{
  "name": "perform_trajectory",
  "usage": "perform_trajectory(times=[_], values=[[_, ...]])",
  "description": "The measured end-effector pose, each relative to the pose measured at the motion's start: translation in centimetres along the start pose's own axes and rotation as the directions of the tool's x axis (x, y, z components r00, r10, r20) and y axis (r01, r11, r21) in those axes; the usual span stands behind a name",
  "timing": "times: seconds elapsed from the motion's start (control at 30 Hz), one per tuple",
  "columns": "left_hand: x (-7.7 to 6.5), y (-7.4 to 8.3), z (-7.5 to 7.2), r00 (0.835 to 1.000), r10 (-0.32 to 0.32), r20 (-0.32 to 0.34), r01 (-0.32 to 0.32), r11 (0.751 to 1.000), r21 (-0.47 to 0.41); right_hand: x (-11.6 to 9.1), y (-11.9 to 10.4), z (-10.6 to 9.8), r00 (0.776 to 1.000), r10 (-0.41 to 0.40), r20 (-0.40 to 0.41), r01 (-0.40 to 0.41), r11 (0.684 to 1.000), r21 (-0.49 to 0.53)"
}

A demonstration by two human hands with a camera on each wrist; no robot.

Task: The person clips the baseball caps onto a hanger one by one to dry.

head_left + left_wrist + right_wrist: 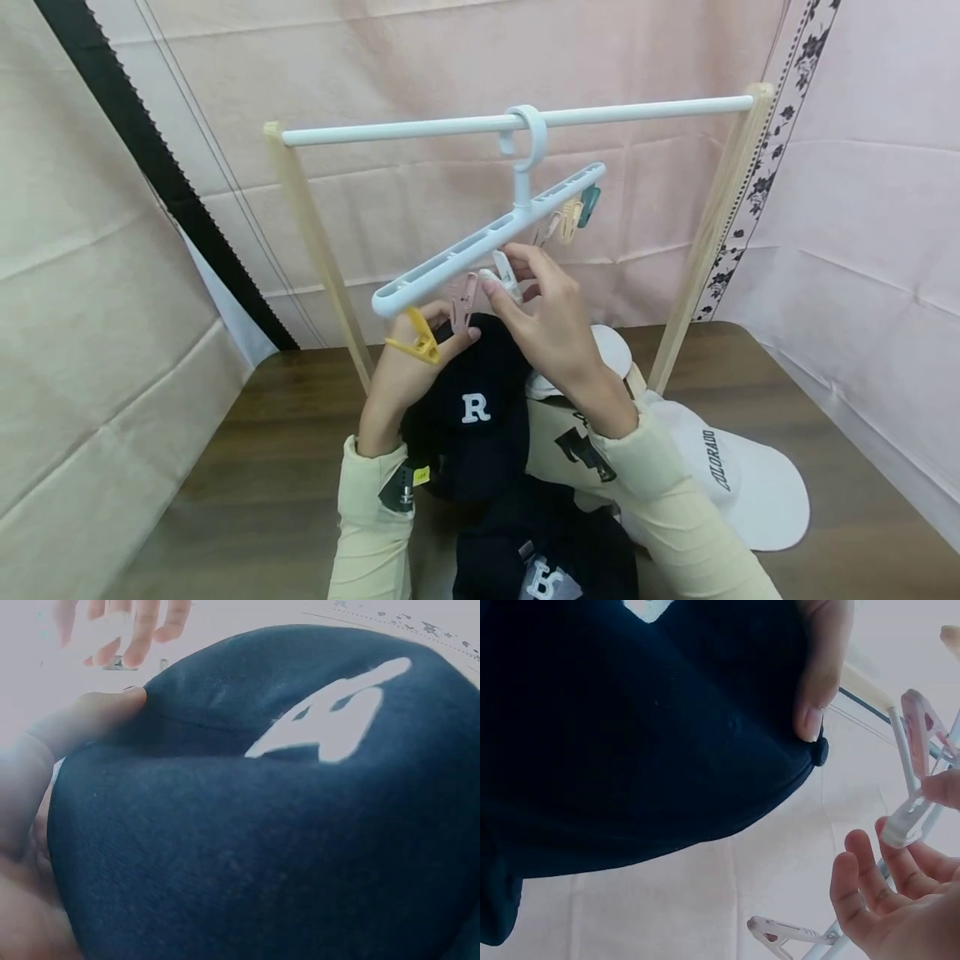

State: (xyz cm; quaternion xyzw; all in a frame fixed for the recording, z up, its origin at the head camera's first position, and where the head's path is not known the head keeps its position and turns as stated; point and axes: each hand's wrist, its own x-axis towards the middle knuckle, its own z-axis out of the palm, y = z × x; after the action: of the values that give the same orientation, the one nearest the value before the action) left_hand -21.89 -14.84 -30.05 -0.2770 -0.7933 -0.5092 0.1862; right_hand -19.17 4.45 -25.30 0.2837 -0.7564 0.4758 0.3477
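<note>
My left hand (401,371) grips a dark navy cap (487,371) with a white letter R, its thumb lying on the cap's fabric (247,847) in the left wrist view. Just above and to the right, my right hand (558,329) pinches a pale clothespin (507,277) that hangs from a light blue hanger (450,258). In the right wrist view this clothespin (906,823) stands apart from the cap (645,765). A pink clothespin (465,302) and a yellow clothespin (420,337) hang near my left hand.
The hanger hooks over a white rail (397,130) on wooden posts (712,233). More clothespins (572,218) hang at its far end. On the wooden table (270,483) lie another dark cap (480,554), a beige cap (551,442) and a white cap (765,496).
</note>
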Motion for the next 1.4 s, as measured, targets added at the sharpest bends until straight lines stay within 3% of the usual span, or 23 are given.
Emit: perform_trajectory(times=[0.17,0.33,0.4,0.6,0.83,0.97,1.4], values=[[0.0,0.1,0.4,0.999,-0.039,-0.019,0.038,0.998,-0.049,-0.6,0.3,-0.4,1.000,0.008,-0.009,-0.008,1.000,0.002],[-0.3,0.5,0.7,0.989,-0.147,-0.026,0.145,0.987,-0.066,-1.2,0.7,-0.9,1.000,0.021,0.003,-0.021,0.999,0.031],[-0.4,0.6,0.8,0.987,-0.160,-0.022,0.158,0.985,-0.063,-1.3,0.8,-1.2,1.000,0.026,0.010,-0.027,0.999,0.042],[-0.5,0.7,1.0,0.995,-0.097,0.019,0.098,0.992,-0.076,-2.0,1.5,-2.3,0.997,0.071,0.014,-0.072,0.994,0.079],[-0.6,1.4,1.9,0.989,-0.132,0.059,0.135,0.990,-0.034,-2.8,2.3,-3.5,0.997,0.077,0.007,-0.077,0.991,0.107],[-0.4,1.4,1.7,0.993,-0.111,0.037,0.112,0.993,-0.024,-2.3,2.4,-3.4,0.999,0.035,0.006,-0.036,0.995,0.089],[-0.2,1.8,1.7,0.998,0.066,-0.007,-0.065,0.995,0.072,-1.7,2.7,-2.9,0.998,0.057,-0.013,-0.055,0.993,0.100]])
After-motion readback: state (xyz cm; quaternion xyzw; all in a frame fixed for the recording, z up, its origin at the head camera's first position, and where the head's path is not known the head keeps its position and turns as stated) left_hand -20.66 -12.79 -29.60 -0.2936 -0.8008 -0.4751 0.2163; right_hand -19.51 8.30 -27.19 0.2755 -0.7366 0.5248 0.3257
